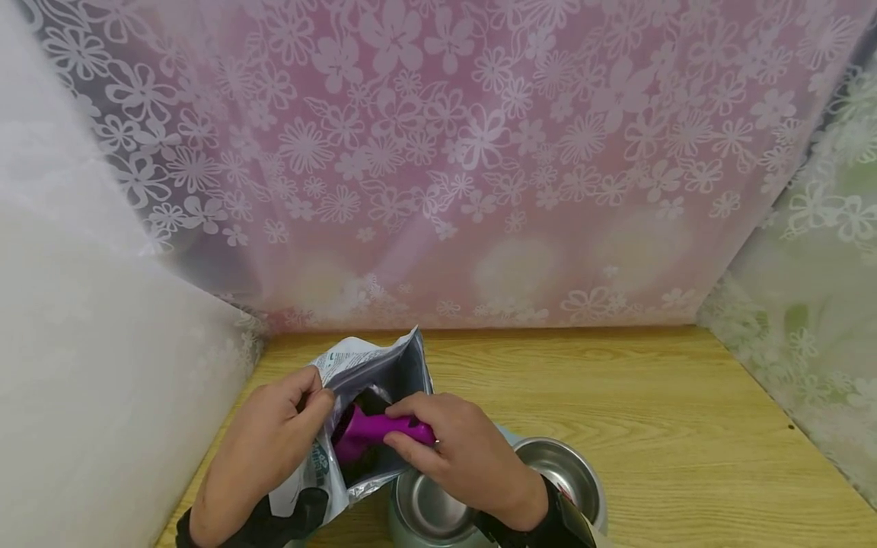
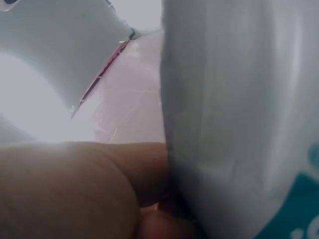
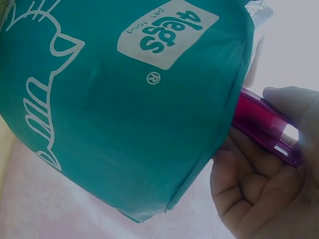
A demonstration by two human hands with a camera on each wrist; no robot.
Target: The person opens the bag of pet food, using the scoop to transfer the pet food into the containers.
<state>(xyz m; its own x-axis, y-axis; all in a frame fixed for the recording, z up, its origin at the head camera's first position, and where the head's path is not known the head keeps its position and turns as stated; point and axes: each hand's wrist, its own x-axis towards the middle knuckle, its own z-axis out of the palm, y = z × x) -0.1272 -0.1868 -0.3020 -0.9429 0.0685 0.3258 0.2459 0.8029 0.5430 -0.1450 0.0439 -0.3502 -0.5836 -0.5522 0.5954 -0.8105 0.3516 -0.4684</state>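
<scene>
My left hand grips the rim of an open pet food bag, thumb and fingers pinching its left edge. The bag is tilted, its silvery inside facing me, with dark contents low down. Between the fingers and thumb of my right hand is the handle of a magenta scoop; the scoop's head is inside the bag, partly hidden. In the right wrist view the bag's teal side carries a "4legs pet food" label. The left wrist view shows the bag's pale side close against my left fingers.
Just right of the bag stands a double pet bowl with two steel basins, the left one and the right one, partly behind my right hand. Under everything is a wood-grain table. Flower-patterned sheets enclose its back and sides.
</scene>
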